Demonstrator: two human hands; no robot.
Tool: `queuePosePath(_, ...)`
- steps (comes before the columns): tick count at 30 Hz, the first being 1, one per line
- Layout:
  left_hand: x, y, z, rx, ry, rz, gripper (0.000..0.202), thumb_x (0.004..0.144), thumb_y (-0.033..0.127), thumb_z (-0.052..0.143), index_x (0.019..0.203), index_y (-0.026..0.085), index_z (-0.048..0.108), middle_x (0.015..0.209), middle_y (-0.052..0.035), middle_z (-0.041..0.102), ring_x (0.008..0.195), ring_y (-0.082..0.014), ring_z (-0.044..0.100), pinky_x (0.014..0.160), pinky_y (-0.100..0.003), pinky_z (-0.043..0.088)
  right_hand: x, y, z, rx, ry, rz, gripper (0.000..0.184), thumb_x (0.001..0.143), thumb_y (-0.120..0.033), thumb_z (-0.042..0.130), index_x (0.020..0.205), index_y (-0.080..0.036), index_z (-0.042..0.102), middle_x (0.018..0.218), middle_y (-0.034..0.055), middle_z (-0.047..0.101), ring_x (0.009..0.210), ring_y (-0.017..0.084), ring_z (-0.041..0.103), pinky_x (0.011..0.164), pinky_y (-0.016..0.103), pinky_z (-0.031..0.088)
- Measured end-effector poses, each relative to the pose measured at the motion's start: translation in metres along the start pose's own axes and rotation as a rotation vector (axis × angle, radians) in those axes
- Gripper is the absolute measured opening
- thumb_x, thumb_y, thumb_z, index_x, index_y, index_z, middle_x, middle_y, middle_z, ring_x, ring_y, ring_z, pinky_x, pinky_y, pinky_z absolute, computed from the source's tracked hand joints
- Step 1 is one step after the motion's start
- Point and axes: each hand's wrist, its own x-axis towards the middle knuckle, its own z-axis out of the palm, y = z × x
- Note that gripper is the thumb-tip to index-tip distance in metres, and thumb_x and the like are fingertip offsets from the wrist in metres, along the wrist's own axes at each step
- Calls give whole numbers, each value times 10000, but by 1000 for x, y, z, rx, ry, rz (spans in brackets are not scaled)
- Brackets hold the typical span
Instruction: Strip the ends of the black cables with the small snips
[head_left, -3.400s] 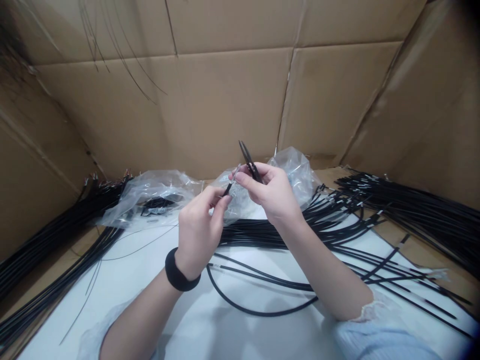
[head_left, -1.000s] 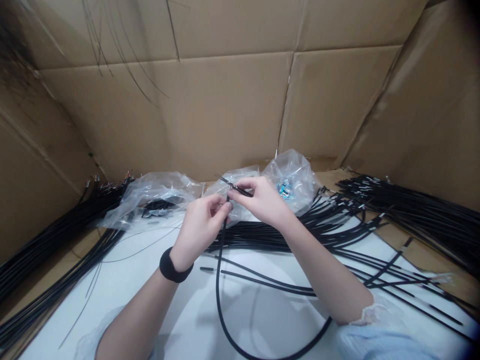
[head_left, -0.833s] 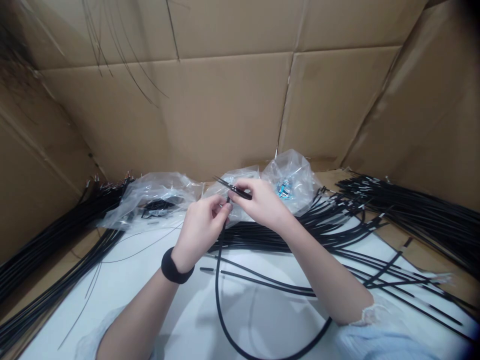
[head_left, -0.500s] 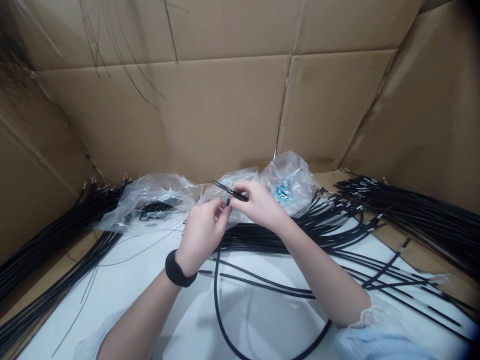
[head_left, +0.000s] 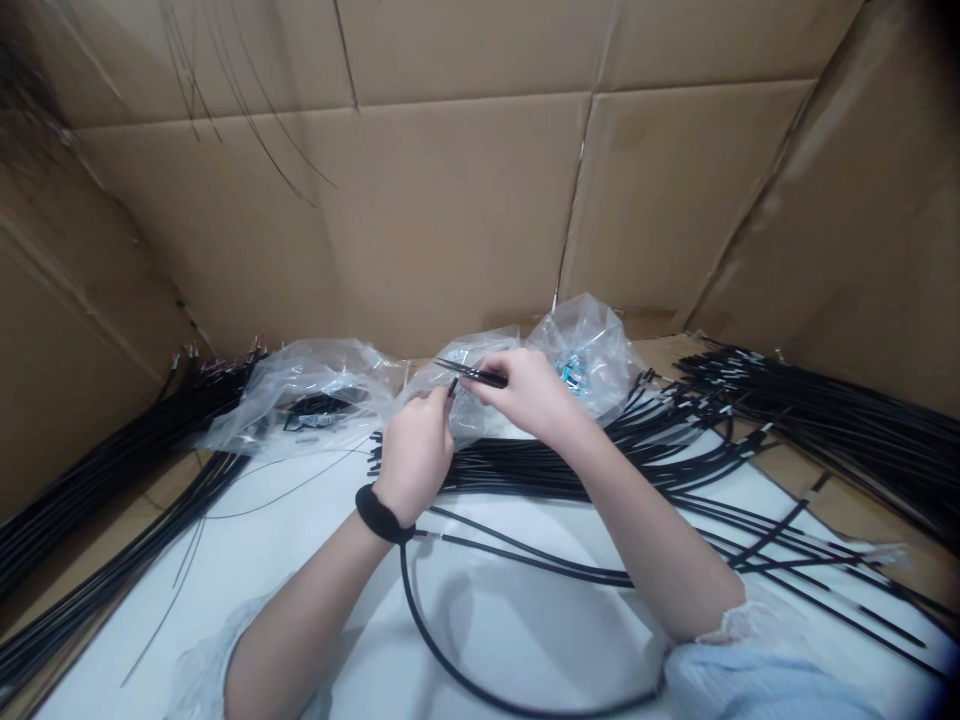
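Note:
My left hand [head_left: 417, 447] is closed around a black cable [head_left: 466, 682], whose tip pokes up between thumb and finger. From that hand the cable hangs down and loops to the right across the white surface. Dark pointed tweezers [head_left: 480, 375] are pinched in my right hand [head_left: 531, 392], their tips pointing left just above the cable's end. Fingers hide much of that end, and I cannot make out fine detail there. Behind both hands lies a bundle of black cables [head_left: 517, 470].
Clear plastic bags [head_left: 330, 365] lie along the cardboard wall [head_left: 450, 230]; one bag [head_left: 600, 330] holds small blue shiny pieces [head_left: 573, 374]. Cable bundles lie left [head_left: 135, 480] and right [head_left: 847, 410] on the white table [head_left: 247, 560]. Thin wires [head_left: 247, 110] hang at the upper left.
My left hand has turned more upright, and the cable's loop has shifted left. My right hand with the tweezers has moved slightly up and right, away from the cable end.

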Motion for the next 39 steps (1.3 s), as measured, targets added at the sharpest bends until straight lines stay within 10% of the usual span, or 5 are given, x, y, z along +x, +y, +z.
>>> queuePosePath(4,6,-6,-1,-51,-39,-74,296,902,228,305,996,155,576,842,-63,638,801,-204,604,686,-274,391,-2,6,-15,-101,4,32,490,762,-578,475,560,-132,443,512,-6,430,501,80,332,503,239,217)
queuePosePath(39,13,-26,37,155,-290,-101,294,825,169,323,797,94,606,774,-152,617,771,-275,601,657,-339,398,20,44,75,-167,-222,185,295,740,-363,521,568,-125,548,592,59,566,538,117,464,490,229,251)
